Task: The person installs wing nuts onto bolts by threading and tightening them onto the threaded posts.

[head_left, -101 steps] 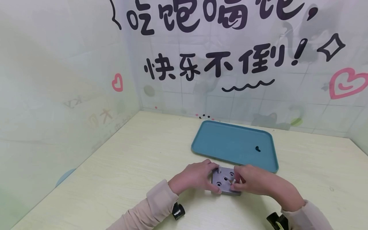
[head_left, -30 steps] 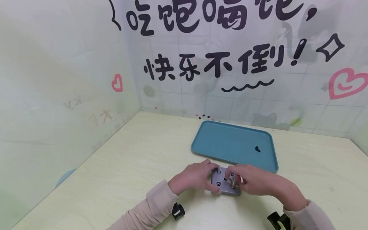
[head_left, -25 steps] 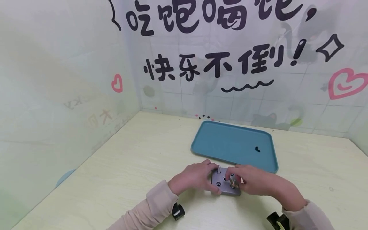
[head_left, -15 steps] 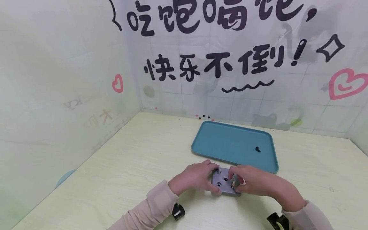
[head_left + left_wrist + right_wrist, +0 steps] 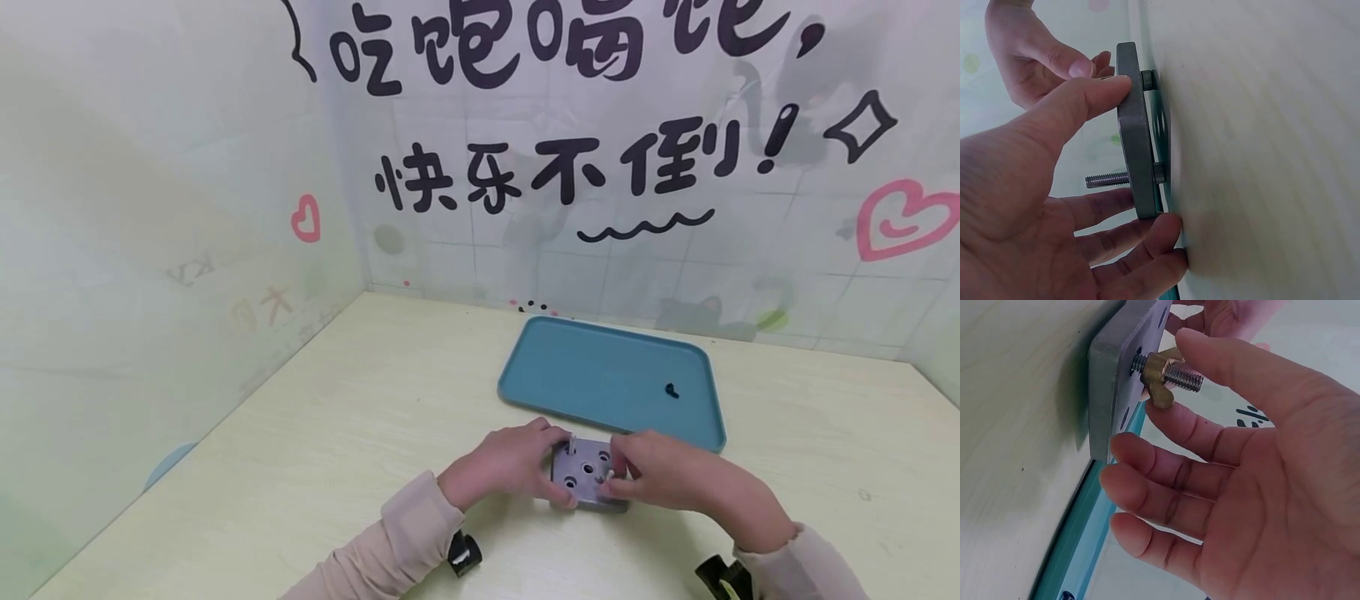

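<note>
A grey metal plate (image 5: 588,468) with several holes stands slightly off the table on bolt heads. My left hand (image 5: 513,462) grips its left side, thumb along the near edge and fingers behind. A threaded bolt (image 5: 1107,180) sticks up bare through the plate beside that hand. At the near right hole, a brass wing nut (image 5: 1159,370) sits partway along a second bolt (image 5: 1185,378), with thread showing on both sides of it. My right hand (image 5: 667,471) has its thumb and index finger on the nut's two wings; the other fingers spread beside the plate's edge.
Behind the plate lies a blue tray (image 5: 585,358) holding a small black item (image 5: 672,390), too small to identify. The pale wooden table (image 5: 360,417) meets printed curtains at the back and left. Black wrist mounts (image 5: 465,552) hang under both sleeves.
My right fingers turn about the wing nut, curling over it and drawing back to the plate's right side. My left hand and the plate stay in place.
</note>
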The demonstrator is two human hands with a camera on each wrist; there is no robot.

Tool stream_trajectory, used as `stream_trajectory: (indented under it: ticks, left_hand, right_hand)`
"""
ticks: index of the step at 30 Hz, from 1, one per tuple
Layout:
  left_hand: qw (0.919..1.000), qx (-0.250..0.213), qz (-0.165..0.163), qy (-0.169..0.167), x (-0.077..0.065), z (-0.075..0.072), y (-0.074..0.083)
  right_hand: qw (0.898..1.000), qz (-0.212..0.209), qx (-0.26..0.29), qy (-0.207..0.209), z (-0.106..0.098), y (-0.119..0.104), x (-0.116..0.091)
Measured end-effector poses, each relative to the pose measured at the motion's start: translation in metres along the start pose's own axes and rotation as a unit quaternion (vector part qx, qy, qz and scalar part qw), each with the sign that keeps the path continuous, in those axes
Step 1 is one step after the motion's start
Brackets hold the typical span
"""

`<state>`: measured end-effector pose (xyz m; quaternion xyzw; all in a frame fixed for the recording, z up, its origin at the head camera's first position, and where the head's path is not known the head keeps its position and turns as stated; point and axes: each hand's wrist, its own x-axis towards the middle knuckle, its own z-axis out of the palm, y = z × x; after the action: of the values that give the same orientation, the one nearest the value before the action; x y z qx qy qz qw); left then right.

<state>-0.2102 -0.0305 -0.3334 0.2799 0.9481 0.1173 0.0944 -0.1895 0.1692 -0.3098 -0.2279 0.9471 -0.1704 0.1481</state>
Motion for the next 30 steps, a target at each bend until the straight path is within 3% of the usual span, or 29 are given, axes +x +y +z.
stream_trajectory:
  ticks: [7, 15, 24, 30]
  left_hand:
    - [1.0, 0.001, 0.0, 0.001, -0.0005, 0.0005, -0.0007]
    - [1.0, -0.001, 0.002, 0.0, -0.0001, 0.0009, -0.0013]
    - [1.0, -0.005, 0.001, -0.003, 0.0002, 0.0009, -0.0021]
    - [1.0, -0.008, 0.0, -0.003, 0.0005, 0.0016, -0.0022]
  right_hand:
    - [0.999, -0.043, -0.009, 0.003, 0.0011, 0.0028, 0.0004]
    - [0.999, -0.035, 0.02, -0.006, -0.0024, 0.0032, -0.0024]
    - [0.991, -0.127, 0.027, -0.031, -0.0042, 0.0041, -0.002]
    - [0.991, -0.129, 0.008, -0.025, -0.0029, 0.0046, -0.0008]
